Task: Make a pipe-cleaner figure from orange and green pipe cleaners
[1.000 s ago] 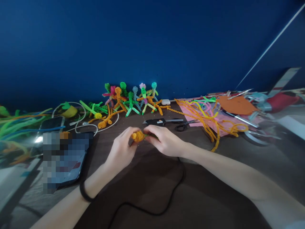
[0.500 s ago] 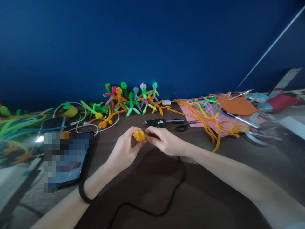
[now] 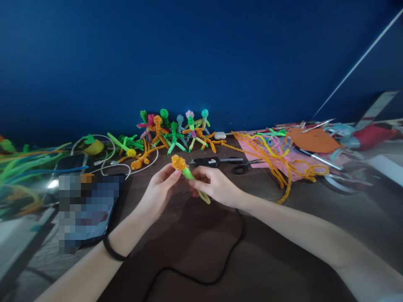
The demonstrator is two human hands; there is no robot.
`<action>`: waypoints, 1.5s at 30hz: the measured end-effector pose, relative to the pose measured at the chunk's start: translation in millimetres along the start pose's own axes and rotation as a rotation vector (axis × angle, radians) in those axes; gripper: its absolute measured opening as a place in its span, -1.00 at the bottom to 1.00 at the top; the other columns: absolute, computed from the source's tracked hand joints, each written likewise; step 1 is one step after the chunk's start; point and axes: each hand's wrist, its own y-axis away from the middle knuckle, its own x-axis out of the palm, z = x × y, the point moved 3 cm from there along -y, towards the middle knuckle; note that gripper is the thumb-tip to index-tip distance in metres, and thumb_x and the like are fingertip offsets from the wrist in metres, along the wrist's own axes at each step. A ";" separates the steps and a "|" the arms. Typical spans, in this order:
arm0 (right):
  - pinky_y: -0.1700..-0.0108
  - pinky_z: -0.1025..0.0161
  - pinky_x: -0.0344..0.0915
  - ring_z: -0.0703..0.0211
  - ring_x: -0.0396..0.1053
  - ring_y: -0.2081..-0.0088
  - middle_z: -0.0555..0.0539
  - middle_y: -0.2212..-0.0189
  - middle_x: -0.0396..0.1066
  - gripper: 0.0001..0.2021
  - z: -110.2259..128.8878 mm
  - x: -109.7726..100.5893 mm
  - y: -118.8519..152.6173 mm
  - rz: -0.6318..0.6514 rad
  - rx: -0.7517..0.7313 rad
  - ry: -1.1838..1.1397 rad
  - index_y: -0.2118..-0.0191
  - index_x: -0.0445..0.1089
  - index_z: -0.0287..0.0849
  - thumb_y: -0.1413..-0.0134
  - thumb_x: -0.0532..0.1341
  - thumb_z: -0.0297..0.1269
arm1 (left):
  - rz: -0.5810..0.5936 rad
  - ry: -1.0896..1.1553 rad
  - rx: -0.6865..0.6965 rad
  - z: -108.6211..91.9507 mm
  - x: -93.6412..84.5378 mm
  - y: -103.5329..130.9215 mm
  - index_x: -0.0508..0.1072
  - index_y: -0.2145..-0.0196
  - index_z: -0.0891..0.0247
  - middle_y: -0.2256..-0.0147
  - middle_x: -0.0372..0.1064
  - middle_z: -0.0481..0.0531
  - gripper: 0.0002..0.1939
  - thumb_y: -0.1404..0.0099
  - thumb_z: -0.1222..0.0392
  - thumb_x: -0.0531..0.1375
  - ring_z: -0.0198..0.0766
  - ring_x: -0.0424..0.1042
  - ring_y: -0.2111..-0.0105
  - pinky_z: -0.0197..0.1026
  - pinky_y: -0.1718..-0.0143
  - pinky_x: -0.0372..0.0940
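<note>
Between my two hands, above the dark table, is a pipe-cleaner figure (image 3: 188,173) with a coiled orange head, a bright green wrapped body and yellow-green ends. My left hand (image 3: 161,184) pinches it just below the head, thumb on the near side. Around its green body close the fingers of my right hand (image 3: 214,183); the yellow-green ends stick out below them. Some fingertips of both hands are hidden behind the figure. Beyond my hands lie a black glue gun (image 3: 206,162) and black scissors (image 3: 242,167).
Several finished pipe-cleaner figures (image 3: 174,136) stand by the blue wall. Loose orange pipe cleaners (image 3: 267,161) lie on pink paper at right. A phone (image 3: 97,209), white cable (image 3: 107,168) and green pipe cleaners (image 3: 25,172) are at left. A black cord (image 3: 226,260) runs across the front.
The figure has turned in my hands: its head now points up and left, and the green body and yellow-green ends show. My left hand has shifted slightly left and down.
</note>
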 end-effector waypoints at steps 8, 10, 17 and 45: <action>0.50 0.34 0.33 0.32 0.33 0.55 0.09 0.57 0.26 -0.69 -10.0 8.0 -0.8 -0.100 0.023 -0.130 0.43 0.17 -0.22 0.19 0.30 -0.18 | 0.018 0.106 -0.103 11.8 6.1 3.1 0.44 0.34 0.33 0.39 0.42 0.02 -0.81 -0.02 0.26 0.26 -0.31 0.38 0.38 -0.30 0.36 0.29; 0.54 0.37 0.29 0.34 0.32 0.58 0.08 0.58 0.27 -0.70 -11.0 11.0 -0.1 -0.037 0.023 -0.145 0.42 0.18 -0.22 0.14 0.27 -0.15 | 0.004 0.115 -0.098 10.9 5.5 2.7 0.44 0.37 0.33 0.44 0.41 -0.01 -0.81 0.00 0.23 0.27 -0.33 0.37 0.45 -0.31 0.42 0.28; 0.69 0.46 0.02 0.47 0.05 0.74 0.17 0.72 0.08 -0.76 -13.7 24.7 4.1 0.174 0.024 -0.195 0.37 0.13 -0.21 -0.14 0.01 -0.11 | 0.000 0.135 -0.140 10.0 8.3 4.2 0.42 0.44 0.31 0.56 0.33 -0.08 -0.81 -0.01 0.14 0.26 -0.40 0.31 0.57 -0.35 0.53 0.24; 0.78 0.49 0.04 0.43 0.09 0.81 0.16 0.77 0.16 -0.71 -29.9 45.8 13.2 0.217 0.071 -0.250 0.41 0.08 -0.19 -0.18 -0.10 -0.08 | -0.112 0.202 -0.335 11.4 11.0 8.3 0.48 0.34 0.29 0.52 0.36 -0.06 -0.76 0.03 0.19 0.29 -0.44 0.25 0.73 -0.40 0.85 0.10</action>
